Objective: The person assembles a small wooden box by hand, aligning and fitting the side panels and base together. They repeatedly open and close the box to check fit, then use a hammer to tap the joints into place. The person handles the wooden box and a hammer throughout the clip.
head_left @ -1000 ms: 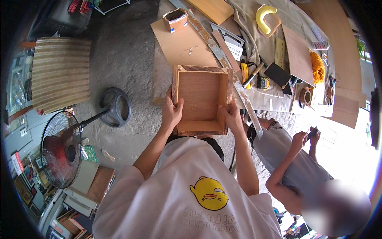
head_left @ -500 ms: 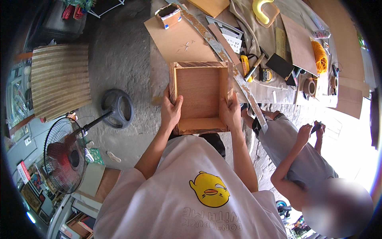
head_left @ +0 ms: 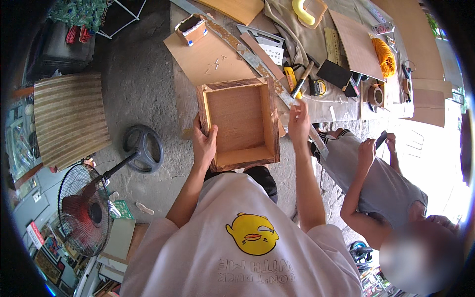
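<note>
While left hand [head_left: 204, 143] grips the wooden box [head_left: 240, 121], right hand [head_left: 299, 121] seems loose.

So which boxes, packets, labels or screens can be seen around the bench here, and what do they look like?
Small cardboard box: far left end of the bench, open-topped, brown with a pale label on its side.
White printed card: on the bench beyond the wooden box frame, rectangular, dark print.
Phone: in the hands of the person sitting to the right, dark, screen not readable.
Yellow duck print: on the wearer's pale shirt.
</note>
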A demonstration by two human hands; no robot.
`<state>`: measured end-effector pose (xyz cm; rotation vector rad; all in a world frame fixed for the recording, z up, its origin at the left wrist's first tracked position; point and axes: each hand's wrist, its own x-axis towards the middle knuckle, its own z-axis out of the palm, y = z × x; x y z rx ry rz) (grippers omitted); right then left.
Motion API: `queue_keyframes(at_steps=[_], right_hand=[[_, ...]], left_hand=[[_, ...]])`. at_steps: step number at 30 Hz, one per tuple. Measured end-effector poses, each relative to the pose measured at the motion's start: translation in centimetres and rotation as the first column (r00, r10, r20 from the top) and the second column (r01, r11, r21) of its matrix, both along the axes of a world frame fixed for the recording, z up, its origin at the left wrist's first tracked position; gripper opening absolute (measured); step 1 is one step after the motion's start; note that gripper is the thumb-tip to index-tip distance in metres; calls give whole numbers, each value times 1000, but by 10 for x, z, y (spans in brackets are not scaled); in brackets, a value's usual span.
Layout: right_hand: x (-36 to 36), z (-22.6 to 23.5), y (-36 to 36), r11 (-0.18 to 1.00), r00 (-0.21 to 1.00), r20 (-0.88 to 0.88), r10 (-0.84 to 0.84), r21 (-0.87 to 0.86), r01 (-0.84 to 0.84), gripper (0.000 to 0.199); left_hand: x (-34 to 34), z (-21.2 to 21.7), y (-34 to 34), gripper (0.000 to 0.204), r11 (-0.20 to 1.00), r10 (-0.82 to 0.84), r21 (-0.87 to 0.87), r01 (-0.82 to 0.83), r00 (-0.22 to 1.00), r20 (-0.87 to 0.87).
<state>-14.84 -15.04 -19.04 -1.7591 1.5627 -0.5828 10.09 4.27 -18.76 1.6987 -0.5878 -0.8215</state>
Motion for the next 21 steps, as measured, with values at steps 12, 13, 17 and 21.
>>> queue_keyframes(at_steps=[12,13,17,21], right_hand=[[3,-1,-118,650,690,-699,188,-438,-621,40],[-1,4,-125,648,749,-646,151,-508,-568,32],[10,69,-133,645,942,-333,46,-710,-283,18],[18,134,-85,738,998,-57,-22,-674,-22,15]], left_hand=[[2,1,-4,64,1000,-5,-10,6,999,33],[2,-2,-4,65,999,-18,-41,19,1000,10],[4,8,-6,71,999,-31,-9,30,998,-53],[5,9,-4,78,997,-77,-1,77,992,-98]])
